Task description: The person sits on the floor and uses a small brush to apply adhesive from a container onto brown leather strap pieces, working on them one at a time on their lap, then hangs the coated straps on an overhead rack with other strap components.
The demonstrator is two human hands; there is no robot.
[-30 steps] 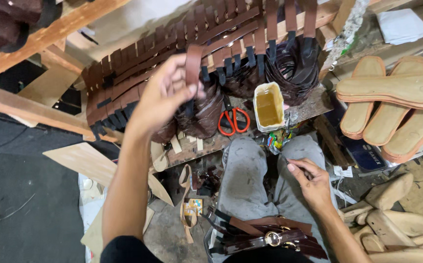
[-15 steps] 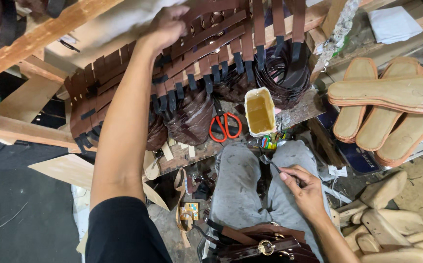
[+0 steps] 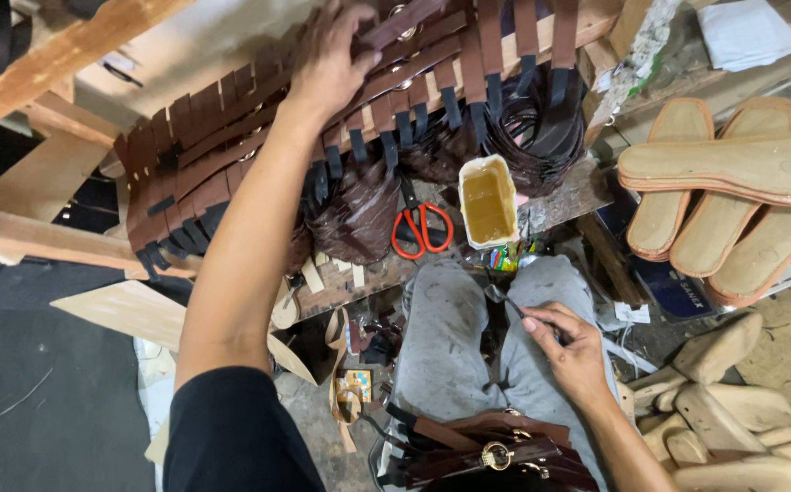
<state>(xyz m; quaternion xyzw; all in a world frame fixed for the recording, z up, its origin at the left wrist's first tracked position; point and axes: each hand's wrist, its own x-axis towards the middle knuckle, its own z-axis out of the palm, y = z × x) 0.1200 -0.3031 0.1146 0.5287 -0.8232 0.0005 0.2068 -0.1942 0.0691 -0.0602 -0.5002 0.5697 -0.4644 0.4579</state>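
The left hand (image 3: 331, 59) reaches to twelve o'clock, fingers spread over the brown straps (image 3: 231, 137) laid across the desk (image 3: 577, 196); the right hand (image 3: 570, 351) pinches a small brush (image 3: 503, 301); picking a strap seems underway; lifting one free needs a firm pinch.

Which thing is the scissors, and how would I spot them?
Find the wooden bench covered in dark brown leather straps. Just below the straps, beside the small tub of yellowish glue, lie the scissors. Their bright orange-red loop handles stand out from all the brown around them.
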